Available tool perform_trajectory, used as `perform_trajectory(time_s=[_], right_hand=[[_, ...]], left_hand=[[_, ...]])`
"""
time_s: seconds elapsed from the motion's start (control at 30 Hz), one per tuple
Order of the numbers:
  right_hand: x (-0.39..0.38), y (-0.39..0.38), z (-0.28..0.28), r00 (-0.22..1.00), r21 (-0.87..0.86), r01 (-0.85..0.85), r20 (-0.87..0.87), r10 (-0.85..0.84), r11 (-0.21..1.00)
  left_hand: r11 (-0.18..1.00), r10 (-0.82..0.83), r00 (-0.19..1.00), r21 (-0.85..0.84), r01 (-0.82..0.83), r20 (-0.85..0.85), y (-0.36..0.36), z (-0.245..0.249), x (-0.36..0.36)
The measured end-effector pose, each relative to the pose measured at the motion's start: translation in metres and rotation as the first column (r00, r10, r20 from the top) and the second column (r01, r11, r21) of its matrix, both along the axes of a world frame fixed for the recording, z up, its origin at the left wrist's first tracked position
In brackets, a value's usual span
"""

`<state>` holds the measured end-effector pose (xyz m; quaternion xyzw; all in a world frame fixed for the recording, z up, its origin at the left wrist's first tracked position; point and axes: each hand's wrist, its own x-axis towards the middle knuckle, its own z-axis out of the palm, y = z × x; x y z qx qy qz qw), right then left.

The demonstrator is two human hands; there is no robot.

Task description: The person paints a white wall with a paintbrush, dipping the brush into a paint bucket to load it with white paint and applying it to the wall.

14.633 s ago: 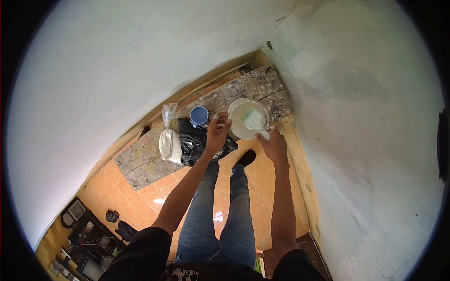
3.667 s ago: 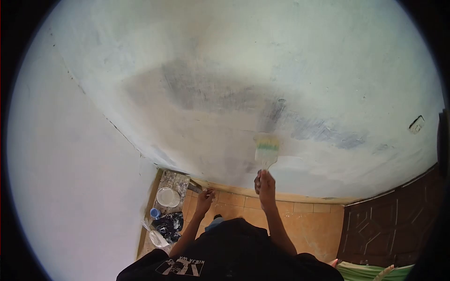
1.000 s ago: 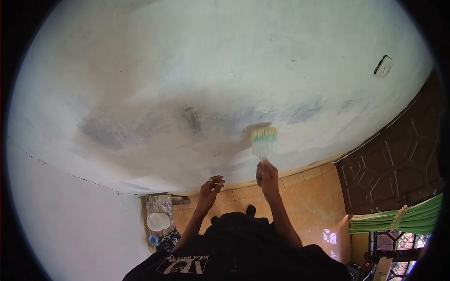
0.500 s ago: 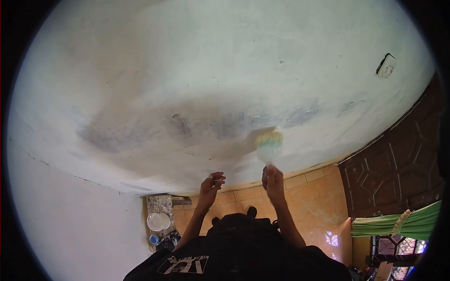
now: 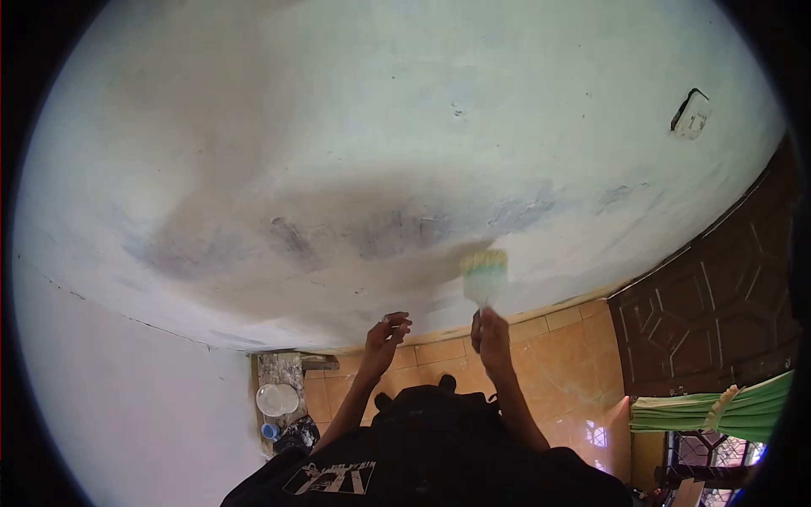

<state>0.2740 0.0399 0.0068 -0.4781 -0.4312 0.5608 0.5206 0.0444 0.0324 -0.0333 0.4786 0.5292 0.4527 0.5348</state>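
A wide paintbrush (image 5: 485, 275) with a pale, paint-coated head and yellowish bristle tips points up toward the wall. My right hand (image 5: 492, 335) is closed around its handle. The bristles overlap the lower part of the whitish wall (image 5: 541, 101), and a shadow falls beside them. Grey-blue patches and small chips mark the wall's surface above the brush. My left hand (image 5: 386, 342) is held up near the foot of the wall, its fingers loosely curled and apart, with nothing in it.
At the lower left, a paint-spattered board (image 5: 283, 369) bears a white tub (image 5: 277, 400) and a blue cup (image 5: 269, 432). A wall socket (image 5: 691, 116) sits at upper right. Orange tiles (image 5: 549, 351) cover the floor. A dark panelled door (image 5: 701, 287) and green curtain (image 5: 676, 412) stand right.
The view has shifted slightly, so the wall marks sit further left. The brush and my right hand have come down a little; my left hand stays much the same.
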Motion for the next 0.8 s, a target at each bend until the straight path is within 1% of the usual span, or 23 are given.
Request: perform_trajectory(time_s=[0.03,0.07,0.13,0.17,0.2,0.27,0.3,0.37,0.47,0.5,0.53,0.6,0.63,0.7,0.73,0.77,0.8], right_hand=[[0.007,0.016,0.016,1.0,0.133,0.023,0.004,-0.024,0.991],[0.007,0.026,0.017,0.999,0.111,0.032,-0.001,-0.032,0.993],[0.007,0.042,0.001,0.999,0.068,0.045,-0.006,-0.045,0.997],[0.014,0.047,-0.037,0.989,0.119,0.029,0.142,-0.046,0.992],[0.016,0.043,-0.06,0.954,0.192,0.042,0.283,-0.096,0.981],[0.021,0.025,-0.092,0.921,-0.011,-0.011,0.39,0.015,1.0],[0.02,0.014,-0.093,0.946,-0.058,-0.022,0.323,0.04,0.998],[0.016,-0.002,-0.075,0.981,-0.142,-0.045,0.182,0.071,0.989],[0.013,0.012,-0.014,0.99,0.024,-0.083,0.115,0.08,0.996],[0.012,0.021,-0.003,0.992,0.072,-0.073,0.104,0.066,0.995],[0.011,0.029,-0.002,0.993,0.083,-0.077,0.099,0.069,0.994],[0.012,0.042,-0.011,0.993,0.111,-0.089,0.09,0.079,0.99],[0.016,0.042,-0.03,0.986,0.088,-0.099,0.141,0.086,0.991],[0.02,0.032,-0.083,0.966,-0.005,-0.12,0.229,0.118,0.993],[0.021,0.023,-0.1,0.952,-0.052,-0.127,0.273,0.136,0.991],[0.019,0.011,-0.107,0.96,-0.082,-0.109,0.251,0.126,0.991],[0.017,0.007,-0.097,0.964,-0.124,-0.113,0.228,0.14,0.986]], left_hand=[[1.0,0.0,1.0,0.01,0.0,0.016,0.001,-0.002,0.008],[1.0,0.004,0.999,0.028,-0.004,0.033,0.002,-0.002,0.011],[1.0,0.019,0.999,0.009,-0.02,0.04,0.003,-0.002,0.019],[1.0,0.028,0.999,0.005,-0.028,0.044,0.004,-0.002,0.022],[1.0,0.028,0.999,0.009,-0.028,0.038,0.007,-0.002,0.026],[0.999,0.038,0.999,0.011,-0.039,0.023,0.004,-0.003,0.031],[0.999,0.042,0.999,-0.002,-0.042,0.024,0.002,-0.004,0.033],[0.999,0.041,0.999,-0.019,-0.041,0.026,0.004,-0.005,0.038],[0.998,0.057,0.998,-0.01,-0.056,0.036,0.006,-0.012,0.044],[0.998,0.065,0.997,-0.005,-0.065,0.046,0.005,-0.012,0.046],[0.997,0.074,0.996,0.001,-0.075,0.056,0.005,-0.011,0.048],[0.995,0.099,0.993,0.0,-0.099,0.063,0.002,-0.011,0.048],[0.994,0.111,0.992,-0.005,-0.111,0.062,0.0,-0.012,0.048],[0.991,0.13,0.989,-0.023,-0.129,0.072,-0.004,-0.014,0.047],[0.99,0.137,0.987,-0.036,-0.135,0.083,-0.008,-0.015,0.046],[0.989,0.141,0.986,-0.05,-0.137,0.09,-0.012,-0.016,0.044],[0.99,0.135,0.987,-0.056,-0.131,0.082,-0.015,-0.018,0.043]])
